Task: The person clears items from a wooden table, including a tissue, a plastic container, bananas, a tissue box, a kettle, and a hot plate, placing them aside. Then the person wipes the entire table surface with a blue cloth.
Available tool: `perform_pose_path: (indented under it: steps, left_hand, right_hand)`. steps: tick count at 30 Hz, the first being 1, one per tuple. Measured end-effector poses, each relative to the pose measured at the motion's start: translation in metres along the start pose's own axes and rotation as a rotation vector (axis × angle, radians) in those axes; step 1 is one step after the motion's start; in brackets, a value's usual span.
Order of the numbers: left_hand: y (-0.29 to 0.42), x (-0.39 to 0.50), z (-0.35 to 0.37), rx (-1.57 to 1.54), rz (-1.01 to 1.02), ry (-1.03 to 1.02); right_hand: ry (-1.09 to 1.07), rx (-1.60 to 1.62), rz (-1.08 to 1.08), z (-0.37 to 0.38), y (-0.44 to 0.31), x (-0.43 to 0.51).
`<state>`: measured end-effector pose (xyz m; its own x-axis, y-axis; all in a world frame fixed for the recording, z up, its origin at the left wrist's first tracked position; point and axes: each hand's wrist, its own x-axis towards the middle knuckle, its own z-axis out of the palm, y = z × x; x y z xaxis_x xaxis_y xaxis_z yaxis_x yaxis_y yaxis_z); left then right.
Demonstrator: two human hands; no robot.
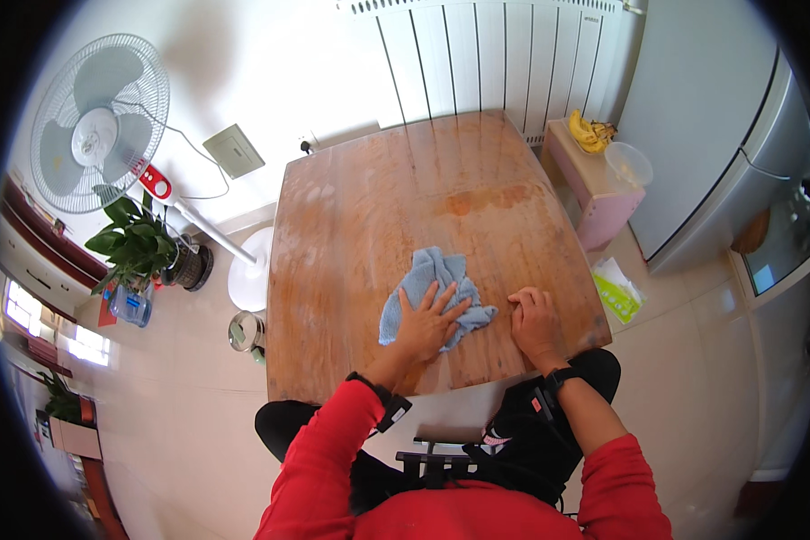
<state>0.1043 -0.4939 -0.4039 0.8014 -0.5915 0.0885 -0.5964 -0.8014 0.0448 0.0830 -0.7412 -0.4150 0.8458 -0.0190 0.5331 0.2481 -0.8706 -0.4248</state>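
Observation:
A crumpled light-blue cloth (415, 283) lies on the wooden tabletop (351, 236), near the edge closest to me. My left hand (424, 325) rests flat on the cloth with its fingers spread, pressing rather than gripping it. To the right of the cloth, and apart from it, my right hand (536, 322) sits on the bare wood. Its fingers are curled in, and no object shows in them. Wet-looking streaks and an orange-brown patch (493, 199) mark the wood beyond my hands.
A standing fan (98, 131) and a potted plant (135, 236) are at the left. A white radiator (472, 61) is behind the table. On the right, a small bench (590, 162) bears bananas (587, 131) and a plastic bowl (628, 165), beside a refrigerator (702, 101).

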Motion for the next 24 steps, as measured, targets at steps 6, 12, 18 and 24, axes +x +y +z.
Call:
perform_pose_path:
  steps: [6, 12, 18, 24]
  left_hand:
    - [0.038, -0.063, -0.013, -0.091, 0.037, -0.018]
    - [-0.016, -0.101, -0.057, -0.423, -0.033, 0.144]
    - [-0.094, -0.131, -0.079, -0.533, -0.191, 0.220]
    - [-0.121, -0.127, -0.057, -0.431, -0.242, 0.206]
  right_hand:
    - [0.018, -0.023, -0.048, 0.006, 0.004, -0.004]
    - [-0.146, 0.185, 0.117, -0.009, -0.014, 0.001]
    - [-0.409, 0.291, -0.121, -0.010, -0.117, -0.037]
    - [-0.501, 0.034, -0.403, 0.037, -0.176, -0.052]
